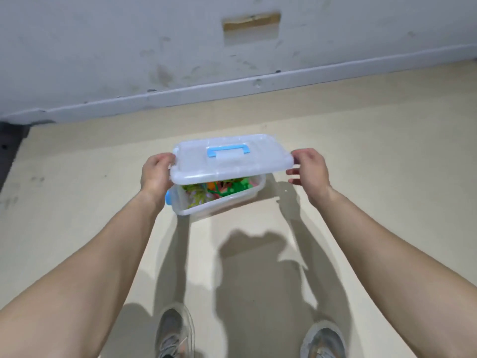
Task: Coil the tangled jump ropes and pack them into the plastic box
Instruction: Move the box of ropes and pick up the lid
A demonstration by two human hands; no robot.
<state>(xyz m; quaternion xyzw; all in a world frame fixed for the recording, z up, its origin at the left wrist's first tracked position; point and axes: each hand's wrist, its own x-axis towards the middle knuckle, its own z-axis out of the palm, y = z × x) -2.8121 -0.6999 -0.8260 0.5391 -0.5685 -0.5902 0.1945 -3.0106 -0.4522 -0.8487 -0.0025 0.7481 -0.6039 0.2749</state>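
A clear plastic box [219, 205] stands on the beige floor in front of me, with green, orange and pink jump ropes [219, 189] bundled inside. Its translucent lid [229, 161], with a blue handle [228, 151] on top, hovers tilted just above the box and hides the far part of the ropes. My left hand [156, 174] grips the lid's left end. My right hand [309, 170] holds the lid's right end with thumb and fingers curled at its edge. A blue latch [168, 198] shows on the box's left side.
The beige floor [361, 177] stretches all around the box. A scuffed white wall with a grey baseboard [232, 83] runs behind it. My two grey shoes [175, 332] stand at the bottom of the view, with shadows between them and the box.
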